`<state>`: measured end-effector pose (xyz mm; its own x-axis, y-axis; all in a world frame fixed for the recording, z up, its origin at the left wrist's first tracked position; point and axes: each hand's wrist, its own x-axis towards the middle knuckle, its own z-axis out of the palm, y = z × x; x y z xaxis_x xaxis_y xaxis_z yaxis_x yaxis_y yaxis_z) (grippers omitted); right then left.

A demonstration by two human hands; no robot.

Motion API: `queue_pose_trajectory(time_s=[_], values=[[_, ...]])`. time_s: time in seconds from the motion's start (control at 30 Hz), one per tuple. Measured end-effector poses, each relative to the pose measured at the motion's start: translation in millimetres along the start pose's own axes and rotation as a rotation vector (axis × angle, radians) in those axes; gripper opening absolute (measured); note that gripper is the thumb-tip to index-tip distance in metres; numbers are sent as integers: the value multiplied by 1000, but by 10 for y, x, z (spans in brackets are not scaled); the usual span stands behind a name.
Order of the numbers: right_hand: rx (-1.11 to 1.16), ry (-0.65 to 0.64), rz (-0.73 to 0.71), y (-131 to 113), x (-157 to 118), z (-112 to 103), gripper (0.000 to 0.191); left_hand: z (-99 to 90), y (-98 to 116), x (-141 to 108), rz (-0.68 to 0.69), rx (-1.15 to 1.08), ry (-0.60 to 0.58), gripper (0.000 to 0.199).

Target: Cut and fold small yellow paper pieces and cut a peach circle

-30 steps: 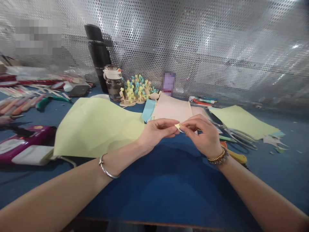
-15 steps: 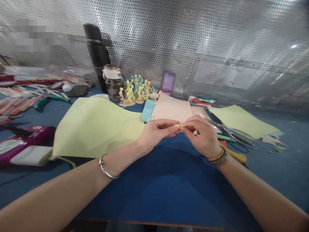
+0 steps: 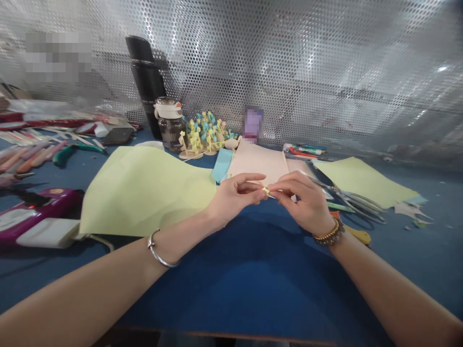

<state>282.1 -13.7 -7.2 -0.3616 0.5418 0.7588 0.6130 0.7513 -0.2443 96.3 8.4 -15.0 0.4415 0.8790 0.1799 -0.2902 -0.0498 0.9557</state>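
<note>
A small yellow folded paper piece point(image 3: 266, 191) is pinched between the fingertips of both hands, above the blue table. My left hand point(image 3: 237, 195) grips it from the left with thumb and fingers. From the right, my right hand point(image 3: 303, 196) closes thumb and index finger on its other side. Fingertips hide much of the piece. Behind the hands lies a pale pink sheet point(image 3: 258, 161), with a blue paper strip point(image 3: 222, 165) beside it. A large yellow-green sheet point(image 3: 144, 193) lies left of my left hand.
Small paper shapes on stems point(image 3: 204, 132) stand at the back, near a lidded jar point(image 3: 171, 130) and a black flask point(image 3: 147, 82). Scissors point(image 3: 358, 201), a yellow-handled tool point(image 3: 358, 235) and another yellow-green sheet point(image 3: 365, 180) lie right. At left is a purple power strip point(image 3: 54, 205).
The fingers have shifted slightly on the yellow paper piece, so more of it shows. My left index finger has lifted a little. Nothing else has visibly moved.
</note>
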Motion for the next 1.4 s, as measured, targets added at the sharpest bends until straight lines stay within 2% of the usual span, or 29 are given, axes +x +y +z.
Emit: queue_pose_trajectory(time_s=[0.17,0.33,0.43,0.6,0.83,0.93,1.4], values=[[11,9,-2,-9,-3,1,8,-26,-33,6,-6,-4,-2,23],[34,10,36,-32,4,5,6,-29,-50,9,1,-13,-6,20],[54,21,69,-48,10,2,6,-8,-32,1,-45,-82,1,18],[130,54,183,-61,3,9,7,29,30,-17,-171,-224,51,17],[448,-4,439,-65,-2,57,9,37,51,-28,-182,-258,48,18],[527,-19,493,-79,10,63,10,41,52,-29,-170,-264,47,17],[589,-12,515,-118,9,66,9,24,31,-33,-143,-209,32,22]])
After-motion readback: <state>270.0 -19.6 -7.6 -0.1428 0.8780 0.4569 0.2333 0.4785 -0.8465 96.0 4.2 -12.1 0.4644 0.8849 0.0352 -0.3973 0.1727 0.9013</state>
